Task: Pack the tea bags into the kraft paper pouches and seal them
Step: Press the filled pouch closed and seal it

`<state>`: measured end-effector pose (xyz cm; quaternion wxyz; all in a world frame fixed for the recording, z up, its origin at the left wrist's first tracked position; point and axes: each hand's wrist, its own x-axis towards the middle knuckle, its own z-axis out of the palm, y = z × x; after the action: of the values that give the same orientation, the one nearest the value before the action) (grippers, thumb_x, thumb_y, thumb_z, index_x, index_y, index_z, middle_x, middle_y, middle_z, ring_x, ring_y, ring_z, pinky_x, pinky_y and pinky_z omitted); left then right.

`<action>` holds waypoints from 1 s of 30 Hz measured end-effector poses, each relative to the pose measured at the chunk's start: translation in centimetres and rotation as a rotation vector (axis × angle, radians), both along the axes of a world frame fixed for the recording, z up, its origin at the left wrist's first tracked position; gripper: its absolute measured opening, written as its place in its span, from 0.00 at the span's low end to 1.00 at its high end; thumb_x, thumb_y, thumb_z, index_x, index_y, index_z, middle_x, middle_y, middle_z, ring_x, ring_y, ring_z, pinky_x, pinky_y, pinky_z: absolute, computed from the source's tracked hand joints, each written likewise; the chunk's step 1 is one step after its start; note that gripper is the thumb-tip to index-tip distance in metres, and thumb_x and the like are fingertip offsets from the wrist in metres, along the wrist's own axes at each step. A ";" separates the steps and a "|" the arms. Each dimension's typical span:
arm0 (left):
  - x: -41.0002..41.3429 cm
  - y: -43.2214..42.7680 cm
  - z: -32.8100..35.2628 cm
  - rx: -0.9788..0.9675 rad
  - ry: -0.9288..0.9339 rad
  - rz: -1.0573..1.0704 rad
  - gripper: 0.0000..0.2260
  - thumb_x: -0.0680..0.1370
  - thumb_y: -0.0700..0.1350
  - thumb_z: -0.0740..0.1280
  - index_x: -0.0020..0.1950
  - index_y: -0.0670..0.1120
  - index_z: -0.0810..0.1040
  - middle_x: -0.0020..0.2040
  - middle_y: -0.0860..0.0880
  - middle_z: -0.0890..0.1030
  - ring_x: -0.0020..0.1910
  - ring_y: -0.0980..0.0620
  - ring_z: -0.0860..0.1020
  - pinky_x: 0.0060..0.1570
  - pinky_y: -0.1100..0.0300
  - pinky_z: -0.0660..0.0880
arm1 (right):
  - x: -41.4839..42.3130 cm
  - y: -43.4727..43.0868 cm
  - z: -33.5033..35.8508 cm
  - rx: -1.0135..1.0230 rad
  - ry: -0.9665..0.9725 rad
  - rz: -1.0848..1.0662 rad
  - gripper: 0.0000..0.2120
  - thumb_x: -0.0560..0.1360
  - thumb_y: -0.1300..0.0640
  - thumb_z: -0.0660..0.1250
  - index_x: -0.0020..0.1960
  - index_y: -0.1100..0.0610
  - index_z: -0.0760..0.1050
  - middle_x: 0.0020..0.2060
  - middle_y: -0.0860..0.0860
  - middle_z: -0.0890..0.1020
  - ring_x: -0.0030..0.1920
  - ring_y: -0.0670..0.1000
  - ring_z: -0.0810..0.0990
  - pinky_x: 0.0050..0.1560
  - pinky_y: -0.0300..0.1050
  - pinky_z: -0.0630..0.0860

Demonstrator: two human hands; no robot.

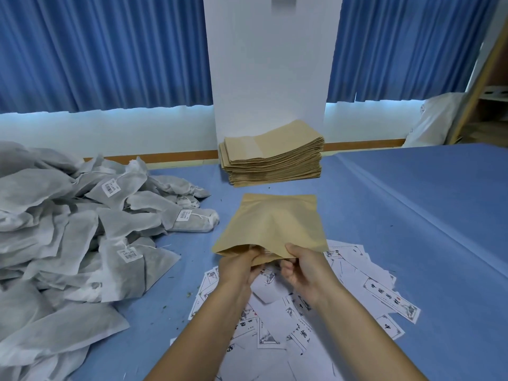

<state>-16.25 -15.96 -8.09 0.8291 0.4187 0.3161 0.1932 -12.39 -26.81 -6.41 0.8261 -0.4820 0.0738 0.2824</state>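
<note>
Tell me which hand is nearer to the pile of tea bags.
Left. The left hand grips the kraft pouch at its near edge, on the side facing the pile of tea bags; the right hand grips that edge farther from the pile.

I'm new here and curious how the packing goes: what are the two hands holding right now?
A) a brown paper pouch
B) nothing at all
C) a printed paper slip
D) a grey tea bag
A: the left hand and the right hand both grip the near edge of one kraft paper pouch above the printed slips, while the tea bags lie in a pile at the left.
</note>
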 end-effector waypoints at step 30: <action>-0.4 1.4 -0.3 1.594 -0.020 -0.597 0.27 0.70 0.29 0.59 0.68 0.45 0.73 0.63 0.46 0.77 0.63 0.50 0.72 0.64 0.64 0.67 | 1.9 -0.4 -0.8 -0.367 -0.271 0.068 0.11 0.80 0.59 0.57 0.48 0.65 0.74 0.33 0.59 0.82 0.31 0.56 0.82 0.32 0.44 0.81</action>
<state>-16.63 -14.53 -8.37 0.3055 0.9414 -0.0456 0.1351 -10.44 -27.24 -7.23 0.7169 -0.6599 -0.0043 0.2247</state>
